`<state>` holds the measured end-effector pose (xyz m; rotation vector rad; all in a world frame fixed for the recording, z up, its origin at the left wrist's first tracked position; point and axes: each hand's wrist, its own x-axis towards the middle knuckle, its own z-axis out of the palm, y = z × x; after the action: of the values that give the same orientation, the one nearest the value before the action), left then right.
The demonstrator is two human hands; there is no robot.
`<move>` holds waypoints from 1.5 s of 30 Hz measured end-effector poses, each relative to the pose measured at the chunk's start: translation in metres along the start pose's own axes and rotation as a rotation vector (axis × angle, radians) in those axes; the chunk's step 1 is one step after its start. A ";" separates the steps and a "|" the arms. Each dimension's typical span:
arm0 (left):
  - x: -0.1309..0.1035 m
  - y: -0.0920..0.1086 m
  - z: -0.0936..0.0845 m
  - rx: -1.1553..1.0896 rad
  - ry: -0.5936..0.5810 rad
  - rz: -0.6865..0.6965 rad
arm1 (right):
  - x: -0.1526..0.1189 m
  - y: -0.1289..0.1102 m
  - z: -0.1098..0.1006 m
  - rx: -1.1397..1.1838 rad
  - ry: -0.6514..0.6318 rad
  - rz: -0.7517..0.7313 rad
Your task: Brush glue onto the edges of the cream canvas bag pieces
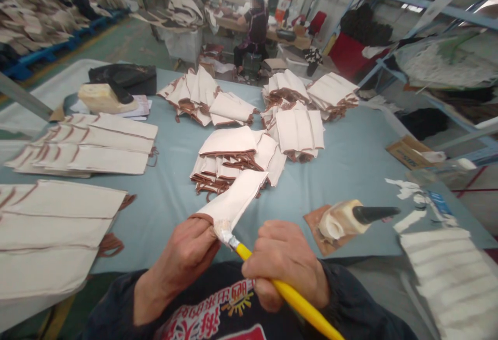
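A cream fabric piece with brown edging is held at its near end by my left hand, whose fingers are pinched on it. My right hand is closed round a yellow-handled brush. The brush's whitish bristles touch the fabric beside my left fingertips. Just beyond, a pile of similar cream pieces lies on the blue-grey table. A cut-open container with a dark handle sits on a brown square to the right of my right hand.
Rows of cream pieces cover the table's left side. More bundles lie at the back. White scraps, a cardboard box and a striped stack are at the right. A person sits farther off.
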<state>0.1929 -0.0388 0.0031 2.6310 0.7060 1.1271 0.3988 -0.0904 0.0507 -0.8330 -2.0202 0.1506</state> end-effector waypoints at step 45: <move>-0.019 0.015 0.007 -0.008 0.112 -0.125 | -0.001 -0.030 0.025 -0.079 0.250 0.127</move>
<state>0.1919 -0.0609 -0.0088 2.4929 0.8727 1.2456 0.3642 -0.1091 0.0476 -0.9803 -1.7491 0.0364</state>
